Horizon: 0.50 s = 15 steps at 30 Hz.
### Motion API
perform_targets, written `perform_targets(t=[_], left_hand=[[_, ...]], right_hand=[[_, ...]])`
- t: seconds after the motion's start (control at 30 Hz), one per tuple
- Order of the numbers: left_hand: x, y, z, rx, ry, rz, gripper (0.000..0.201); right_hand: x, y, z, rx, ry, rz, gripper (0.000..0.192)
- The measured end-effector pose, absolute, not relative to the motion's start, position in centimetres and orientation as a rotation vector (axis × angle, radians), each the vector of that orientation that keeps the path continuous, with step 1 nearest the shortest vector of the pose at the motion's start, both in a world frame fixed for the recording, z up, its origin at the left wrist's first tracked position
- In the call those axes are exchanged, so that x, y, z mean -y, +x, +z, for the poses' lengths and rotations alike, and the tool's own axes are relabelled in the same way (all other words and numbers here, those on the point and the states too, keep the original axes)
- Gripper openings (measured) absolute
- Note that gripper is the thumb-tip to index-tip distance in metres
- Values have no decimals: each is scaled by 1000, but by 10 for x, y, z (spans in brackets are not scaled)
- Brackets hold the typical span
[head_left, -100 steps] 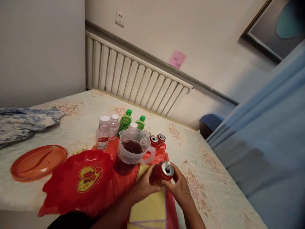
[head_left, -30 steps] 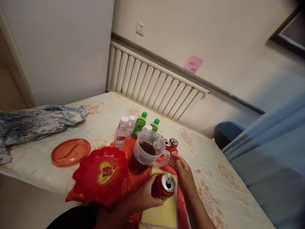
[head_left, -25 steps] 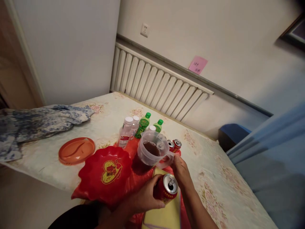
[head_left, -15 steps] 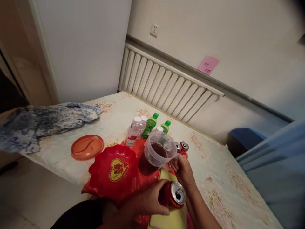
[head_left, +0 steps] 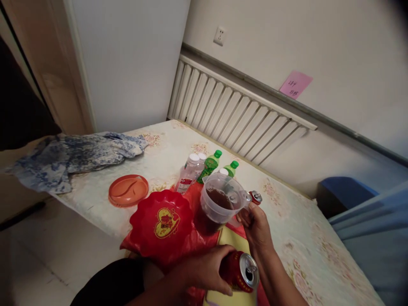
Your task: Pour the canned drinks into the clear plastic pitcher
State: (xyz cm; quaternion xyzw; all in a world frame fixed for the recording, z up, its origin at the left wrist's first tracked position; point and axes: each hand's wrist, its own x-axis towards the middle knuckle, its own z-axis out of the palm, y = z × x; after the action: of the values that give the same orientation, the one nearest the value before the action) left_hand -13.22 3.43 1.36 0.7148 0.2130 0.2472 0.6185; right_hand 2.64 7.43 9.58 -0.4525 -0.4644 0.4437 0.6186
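1. While my left hand (head_left: 207, 272) wraps around the opened red can (head_left: 240, 277), I hold it low and near my body, above the yellow cloth (head_left: 231, 242).
2. My right hand (head_left: 256, 223) is closed on the handle of the clear jug (head_left: 219, 204), which holds dark liquid.
3. That jug stands on red plastic sheeting (head_left: 194, 238) on the bed (head_left: 306, 250), farther from me than the can.
4. Just left of it sits a red scalloped dish (head_left: 161, 223); bottles (head_left: 197, 168) stand behind.
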Motion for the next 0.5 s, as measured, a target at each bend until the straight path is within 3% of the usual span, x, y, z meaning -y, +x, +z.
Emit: perform_targets(t=[0.23,0.5], left_hand=[[-34,-133,18,-515,1674,527,81],[-38,-128,14,-484,1696,579,85]], right_hand=[[-64,25,124,1012,-1069,955,44],[-44,41,188,924,-1005,845,39]])
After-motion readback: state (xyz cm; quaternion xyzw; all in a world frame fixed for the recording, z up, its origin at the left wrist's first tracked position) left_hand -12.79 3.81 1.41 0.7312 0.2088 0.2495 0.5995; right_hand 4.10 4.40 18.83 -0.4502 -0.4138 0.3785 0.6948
